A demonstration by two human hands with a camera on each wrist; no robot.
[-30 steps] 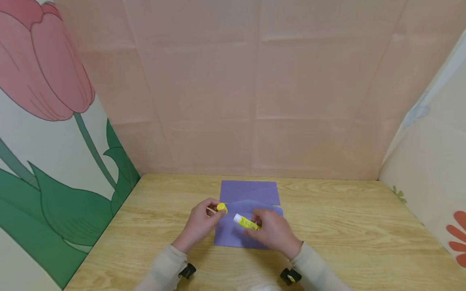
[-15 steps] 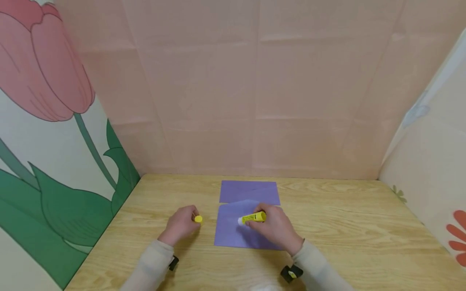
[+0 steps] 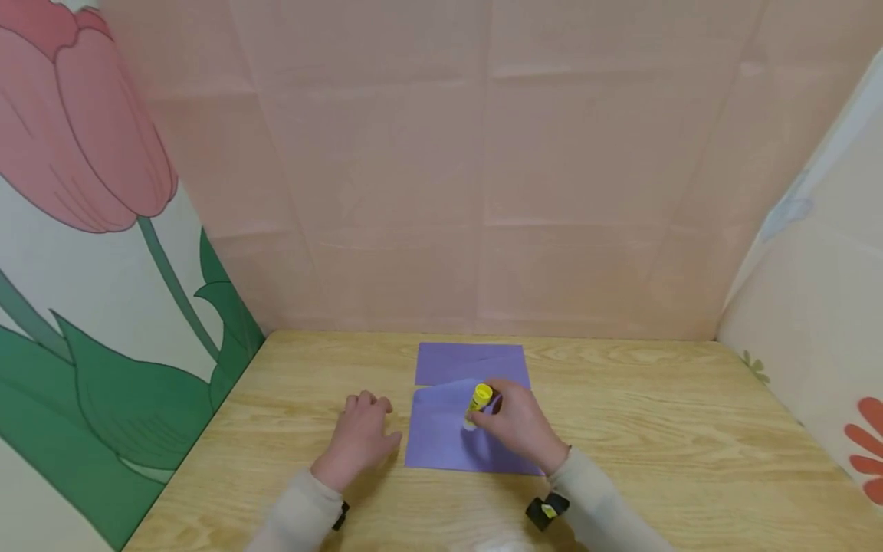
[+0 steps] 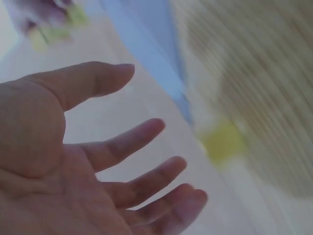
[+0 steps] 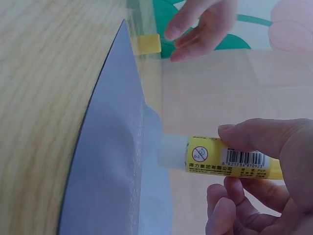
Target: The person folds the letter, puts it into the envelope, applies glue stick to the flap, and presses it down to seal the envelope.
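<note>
In the head view, purple paper [image 3: 441, 445] lies on the table, with a narrower purple section [image 3: 451, 362] behind its front part. My right hand [image 3: 520, 422] grips a yellow glue stick [image 5: 230, 156] between thumb and fingers, its uncapped white end towards the paper. Whether that end touches the paper is hard to tell. My left hand [image 3: 359, 437] is over the table left of the paper, fingers spread and holding nothing. Close by, the yellow cap [image 5: 148, 44] stands on the table; it is blurred in the left wrist view and hidden in the head view.
The wood-grain table [image 3: 641, 429] extends to both sides of the paper. A pinkish sheet [image 3: 372, 169] hangs behind it. Panels with a printed tulip [image 3: 103, 130] and red petals [image 3: 865, 448] stand at the left and right.
My left hand carried the yellow cap leftwards off the paper, set it on the table and let go. My right hand turned the glue stick from lying sideways to nearly upright, white end down.
</note>
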